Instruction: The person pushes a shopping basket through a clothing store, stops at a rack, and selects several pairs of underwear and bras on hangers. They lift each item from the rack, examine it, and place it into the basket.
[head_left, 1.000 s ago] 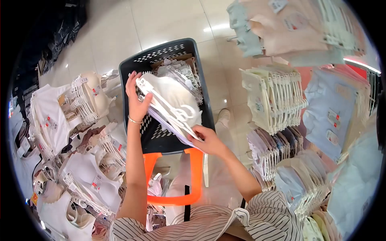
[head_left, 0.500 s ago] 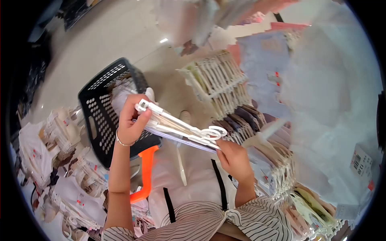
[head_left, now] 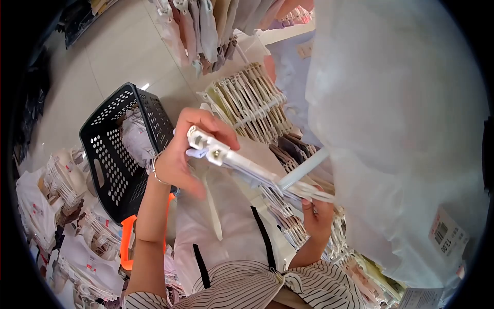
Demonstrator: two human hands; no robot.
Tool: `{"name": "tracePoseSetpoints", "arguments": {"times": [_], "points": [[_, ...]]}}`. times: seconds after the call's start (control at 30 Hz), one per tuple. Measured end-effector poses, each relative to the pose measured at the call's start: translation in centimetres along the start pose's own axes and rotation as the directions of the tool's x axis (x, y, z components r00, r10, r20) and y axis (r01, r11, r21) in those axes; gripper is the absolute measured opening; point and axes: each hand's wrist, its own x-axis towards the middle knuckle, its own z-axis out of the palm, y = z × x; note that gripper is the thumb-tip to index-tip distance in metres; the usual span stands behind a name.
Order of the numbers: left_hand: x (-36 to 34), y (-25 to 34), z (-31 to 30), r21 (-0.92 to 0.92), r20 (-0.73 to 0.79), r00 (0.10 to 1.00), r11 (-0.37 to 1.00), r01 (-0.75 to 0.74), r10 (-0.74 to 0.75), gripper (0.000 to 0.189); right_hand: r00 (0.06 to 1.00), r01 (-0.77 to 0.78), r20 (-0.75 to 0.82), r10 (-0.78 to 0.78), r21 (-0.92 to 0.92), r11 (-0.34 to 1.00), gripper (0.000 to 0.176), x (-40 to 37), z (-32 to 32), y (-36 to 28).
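A small stack of white clip hangers with pale lavender and white garments slants across the middle of the head view. My left hand is around its clipped end, fingers curved behind and thumb standing away from the clips. At the other end, my right hand pinches the hangers close to their hooks. Those hooks overlap the tip of a white rack bar. Below the bar hang several garments on hangers, partly hidden by my right hand.
A black perforated basket with an orange handle stands at left, pale clothing inside. Hangered garments fill racks ahead. A large translucent sheet with a price tag covers the right. More white garments lie lower left.
The hangers have moved right, so their hooks now meet the rack bar. My left hand has loosened its thumb from the clipped end. The view has shifted, bringing the bar closer.
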Motion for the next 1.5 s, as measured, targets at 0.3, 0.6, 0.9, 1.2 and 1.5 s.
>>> {"name": "tracePoseSetpoints", "arguments": {"times": [0.3, 0.6, 0.9, 1.2, 1.5], "points": [[2.8, -0.1, 0.9, 0.272, -0.100, 0.995, 0.962, 0.017, 0.010, 0.052, 0.999, -0.038, 0.026, 0.037, 0.020, 0.999, 0.024, 1.2, -1.0, -0.5], [7.0, -0.6, 1.1, 0.452, -0.182, 0.941, 0.874, -0.178, 0.286, 0.049, 0.995, -0.054, -0.091, 0.041, -0.146, 0.988, 0.029, 2.5, 0.5, -0.7], [12.1, -2.0, 0.4, 0.569, -0.276, 0.961, 0.810, 0.139, 0.029, 0.047, 0.974, -0.073, -0.221, 0.041, -0.140, 0.987, 0.030, 6.1, 0.8, 2.2], [21.8, -7.3, 0.3, 0.794, -0.145, 0.987, 0.604, 0.071, 0.075, 0.052, 0.861, -0.071, -0.221, -0.458, -0.944, 0.321, 0.024, 9.0, -3.3, 9.0], [24.9, -9.0, -0.7, 0.749, 0.037, 0.990, 0.659, 0.062, -0.135, 0.070, 0.830, -0.147, -0.532, -0.168, -0.500, 0.854, 0.022, 10.5, -1.4, 7.6]]}}
